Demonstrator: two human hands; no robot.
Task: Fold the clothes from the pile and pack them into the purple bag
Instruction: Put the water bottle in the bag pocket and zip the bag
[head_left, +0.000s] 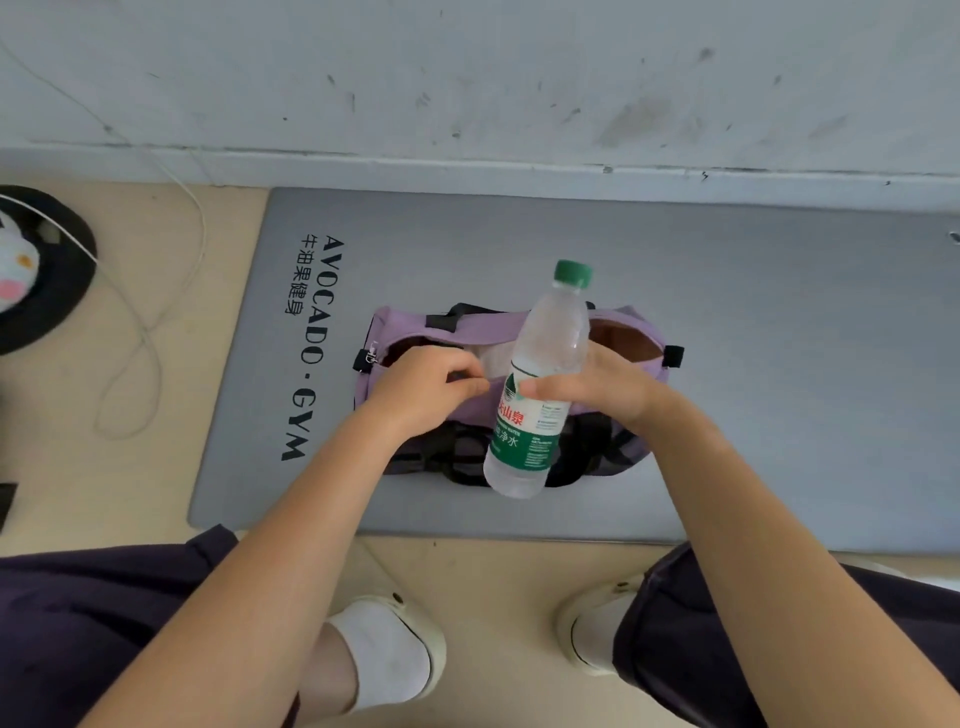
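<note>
The purple bag (483, 327) lies on a grey gym mat (753, 332), its top unzipped, with something pale showing inside. My left hand (421, 387) pinches the near edge of the bag's opening. My right hand (608, 387) grips a clear water bottle (540, 379) with a green cap and green label, held upright and tilted over the bag. The bag's black straps hang at its near side. No pile of clothes is in view.
A grey wall runs along the mat's far edge. A black round object (62, 291) with a pale soft toy sits at the far left, and a thin white cable (150, 332) loops over the beige floor. My shoes and dark trouser legs are at the bottom.
</note>
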